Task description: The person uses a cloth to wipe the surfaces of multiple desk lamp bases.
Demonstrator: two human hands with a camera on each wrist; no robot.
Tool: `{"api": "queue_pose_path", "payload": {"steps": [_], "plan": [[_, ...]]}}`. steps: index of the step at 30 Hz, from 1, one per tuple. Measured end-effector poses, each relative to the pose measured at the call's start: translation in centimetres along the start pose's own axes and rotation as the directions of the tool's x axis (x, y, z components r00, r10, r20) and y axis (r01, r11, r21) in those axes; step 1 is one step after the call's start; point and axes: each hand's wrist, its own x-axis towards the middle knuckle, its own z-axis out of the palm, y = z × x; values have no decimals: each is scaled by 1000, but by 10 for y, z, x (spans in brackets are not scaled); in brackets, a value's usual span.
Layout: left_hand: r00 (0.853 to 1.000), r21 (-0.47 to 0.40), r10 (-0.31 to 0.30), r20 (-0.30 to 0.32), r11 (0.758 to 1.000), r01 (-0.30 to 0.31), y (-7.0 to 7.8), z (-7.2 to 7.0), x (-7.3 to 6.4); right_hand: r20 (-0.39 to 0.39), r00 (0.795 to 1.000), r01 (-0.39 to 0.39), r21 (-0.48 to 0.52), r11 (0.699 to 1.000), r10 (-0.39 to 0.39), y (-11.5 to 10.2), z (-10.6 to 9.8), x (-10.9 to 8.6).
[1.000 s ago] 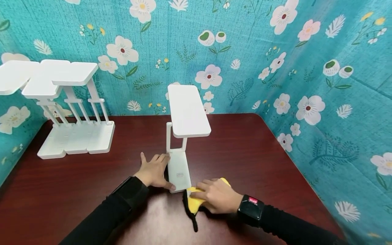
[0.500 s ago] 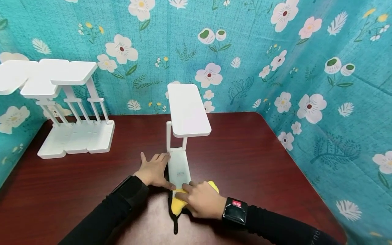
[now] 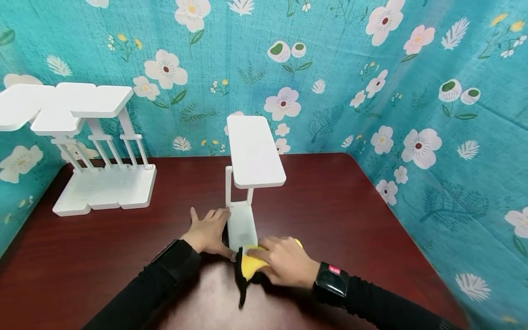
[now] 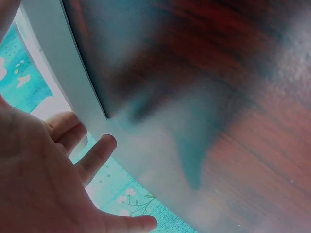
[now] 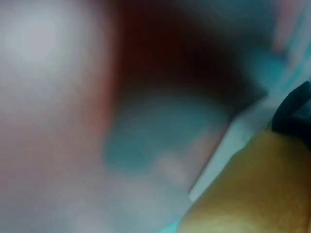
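A white folding stand (image 3: 240, 222) with a flat rectangular top plate stands mid-table in the head view. Along the left side of its base, my left hand (image 3: 208, 233) holds it, fingers toward the hinge and thumb at the front corner. Its spread fingers also appear in the left wrist view beside the pale edge of the stand (image 4: 48, 53). My right hand (image 3: 288, 263) holds a yellow cloth (image 3: 250, 266) with a black border against the base's front end, covering that corner. The right wrist view is mostly blurred, with yellow cloth (image 5: 252, 189) at lower right.
Several similar white stands (image 3: 140, 195) are lined up side by side at the back left. The dark reddish wooden table (image 3: 330, 197) meets a teal flowered curtain (image 3: 321, 91) behind and on the right.
My right hand moved left with the cloth over the base's front end, then back a little to the right and up. My left hand and the stand stayed in place.
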Motion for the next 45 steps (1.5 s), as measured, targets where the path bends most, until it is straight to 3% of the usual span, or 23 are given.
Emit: {"api": "queue_pose_path", "payload": {"steps": [4, 8, 12, 14, 19, 22, 24, 27, 32, 35, 39, 45], "plan": [[1000, -1, 13, 0, 1000, -13, 3, 5, 2, 20, 998, -66, -39, 997, 67, 18, 10, 26], [1000, -35, -2, 30, 999, 3, 5, 9, 4, 43, 988, -150, -13, 989, 150, 38, 25, 50], [998, -56, -23, 57, 998, 27, 6, 11, 4, 79, 974, -214, -12, 977, 214, 48, 29, 62], [998, -55, -23, 51, 998, 26, 6, 11, 5, 96, 974, -205, -16, 979, 206, 46, 26, 60], [1000, -43, 8, 7, 999, -8, 6, 10, 6, 93, 995, -47, 29, 998, 44, 29, 10, 33], [1000, -49, 24, -7, 999, -24, 6, 8, 6, 88, 996, -13, 81, 997, 5, 23, 4, 19], [1000, -55, 22, -13, 998, -22, 5, 7, 5, 96, 995, -42, 101, 994, 33, 24, 4, 21], [1000, -57, 9, -10, 998, -10, 3, 6, 5, 119, 988, -116, 108, 987, 103, 35, 9, 38], [1000, -60, -3, 14, 998, 4, 2, 6, 5, 144, 956, -264, 45, 963, 255, 57, 23, 68], [1000, -61, -3, 11, 998, 4, 0, 7, 7, 161, 947, -293, 81, 953, 278, 63, 27, 71], [1000, -60, -2, -8, 998, 2, -2, 8, 7, 184, 961, -243, 205, 948, 207, 59, 22, 54], [1000, -53, 8, -22, 999, -10, -4, 5, 5, 215, 976, -92, 317, 944, 23, 39, 2, 19]]}}
